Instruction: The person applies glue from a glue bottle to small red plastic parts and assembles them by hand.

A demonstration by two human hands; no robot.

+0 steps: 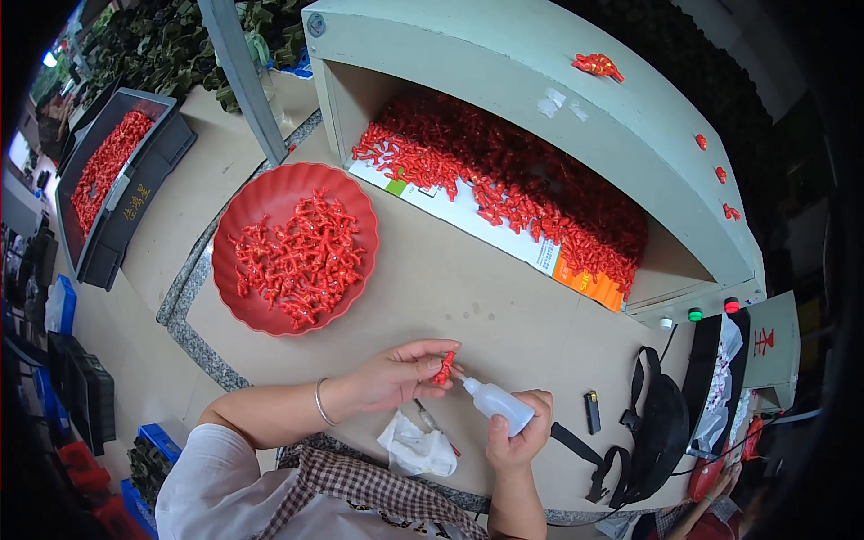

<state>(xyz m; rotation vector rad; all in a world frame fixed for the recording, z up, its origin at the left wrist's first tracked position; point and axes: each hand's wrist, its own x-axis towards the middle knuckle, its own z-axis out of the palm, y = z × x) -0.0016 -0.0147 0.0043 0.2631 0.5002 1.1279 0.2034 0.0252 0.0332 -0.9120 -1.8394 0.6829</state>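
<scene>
Red plastic branch piece (pixel 443 368) sits pinched in the left hand (pixel 396 373) fingertips above the table (pixel 450 297); the right hand (pixel 515 436), fingers wrapped tight, tilts the squeeze bottle (pixel 498 404), nozzle touching it. Best practice, judged: steady wrist, gentle squeeze, one small drop at the joint.

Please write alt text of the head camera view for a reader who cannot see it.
The left hand pinches a small red plastic piece while the right hand points a white squeeze bottle at it. Behind them a red bowl holds more red pieces, near a pale box-shaped machine.
</scene>
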